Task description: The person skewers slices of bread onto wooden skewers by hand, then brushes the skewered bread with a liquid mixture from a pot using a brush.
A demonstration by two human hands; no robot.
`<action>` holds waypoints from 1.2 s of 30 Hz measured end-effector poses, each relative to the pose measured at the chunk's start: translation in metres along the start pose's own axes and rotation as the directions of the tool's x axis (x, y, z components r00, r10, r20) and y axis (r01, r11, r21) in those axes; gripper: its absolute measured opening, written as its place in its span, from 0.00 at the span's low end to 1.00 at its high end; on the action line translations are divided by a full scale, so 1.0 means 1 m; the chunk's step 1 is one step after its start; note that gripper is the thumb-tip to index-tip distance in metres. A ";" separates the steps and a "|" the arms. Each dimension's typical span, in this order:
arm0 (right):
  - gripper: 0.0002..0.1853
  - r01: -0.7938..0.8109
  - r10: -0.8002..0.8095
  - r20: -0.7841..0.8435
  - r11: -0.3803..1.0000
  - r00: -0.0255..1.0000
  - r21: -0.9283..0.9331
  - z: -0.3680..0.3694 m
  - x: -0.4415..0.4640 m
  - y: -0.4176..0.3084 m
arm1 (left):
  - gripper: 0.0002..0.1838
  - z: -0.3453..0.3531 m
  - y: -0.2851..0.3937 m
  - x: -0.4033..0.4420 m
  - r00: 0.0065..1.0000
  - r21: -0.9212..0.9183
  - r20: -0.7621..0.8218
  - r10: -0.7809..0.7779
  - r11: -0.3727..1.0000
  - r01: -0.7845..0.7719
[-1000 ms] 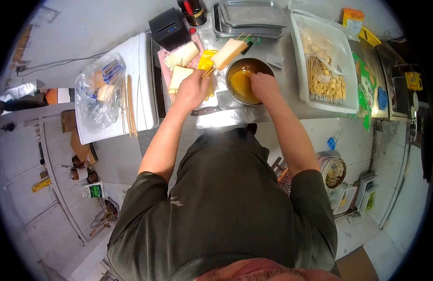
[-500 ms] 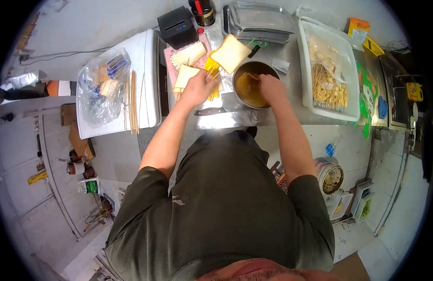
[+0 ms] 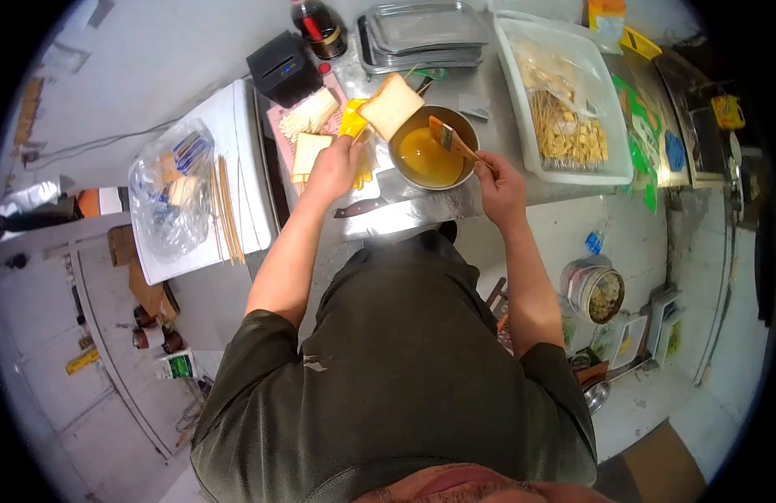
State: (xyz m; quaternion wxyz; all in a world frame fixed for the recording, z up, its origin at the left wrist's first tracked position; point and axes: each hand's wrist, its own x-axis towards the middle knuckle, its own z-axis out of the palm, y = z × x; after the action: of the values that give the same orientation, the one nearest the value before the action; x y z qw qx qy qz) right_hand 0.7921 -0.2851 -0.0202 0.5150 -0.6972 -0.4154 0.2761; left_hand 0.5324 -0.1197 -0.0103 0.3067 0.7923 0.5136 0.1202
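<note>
My left hand (image 3: 332, 170) is closed around a thin skewer with a slice of bread (image 3: 391, 106) on it, held at the pot's upper left edge. In my right hand (image 3: 500, 186), the fingers pinch the wooden handle of a brush (image 3: 443, 134). The brush's bristle end is over the metal pot (image 3: 467, 126), above the yellow liquid (image 3: 423, 161). More bread slices (image 3: 309, 154) lie beside my left hand, on a pink board. Something yellow (image 3: 352, 117) lies just behind that hand, partly hidden. A knife (image 3: 362, 207) rests near the table's front edge.
A white bin (image 3: 624, 172) of skewered food stands on the right. Stacked metal trays (image 3: 430, 33), a black box-shaped device (image 3: 283, 69) and a dark bottle (image 3: 319, 29) are at the back. On the left, bare skewers (image 3: 225, 210) and a plastic bag (image 3: 166, 201) lie on a white surface.
My right hand has drawn back out of the pot toward its right side, bringing the brush into sight. My left hand still holds the skewered bread. The whole view has shifted slightly.
</note>
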 end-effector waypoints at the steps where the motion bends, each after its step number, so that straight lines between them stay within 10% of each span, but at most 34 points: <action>1: 0.12 0.050 -0.050 -0.030 0.999 0.998 -0.008 -0.001 -0.003 -0.004 | 0.16 0.000 0.004 -0.002 1.000 0.021 0.002 0.011 1.000 -0.011; 12: 0.09 0.422 -0.459 0.053 0.757 0.887 -0.498 0.036 -0.007 -0.022 | 0.15 0.009 0.024 -0.009 0.990 0.069 0.057 0.132 0.988 -0.135; 15: 0.08 0.523 -0.508 0.147 0.767 0.849 -0.370 0.038 -0.018 -0.022 | 0.15 0.011 0.021 -0.002 0.992 0.069 0.015 0.128 0.989 -0.129; 19: 0.07 0.358 -0.337 0.127 0.832 0.933 -0.423 0.013 -0.008 -0.019 | 0.16 0.000 0.014 0.010 0.997 0.090 0.060 0.057 0.994 -0.062; 24: 0.11 0.377 -0.048 0.403 0.465 0.914 -0.801 0.032 0.052 0.005 | 0.17 -0.007 0.017 0.012 0.997 0.068 0.044 0.067 0.995 -0.070; 28: 0.11 0.526 -0.098 0.583 0.569 0.806 -0.632 0.066 0.053 0.018 | 0.16 -0.008 0.021 0.007 0.998 0.065 0.022 0.059 0.996 -0.060; 36: 0.13 0.044 0.055 0.348 0.962 0.936 -0.269 -0.008 0.026 0.000 | 0.16 -0.002 0.019 0.009 0.998 0.077 0.050 0.029 0.997 -0.033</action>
State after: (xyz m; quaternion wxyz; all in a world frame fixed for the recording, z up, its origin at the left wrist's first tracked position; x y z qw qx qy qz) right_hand 0.8120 -0.2668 -0.0169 0.3307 -0.7017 -0.5329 0.3382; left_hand 0.5488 -0.1165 0.0018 0.2864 0.8142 0.4979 0.0854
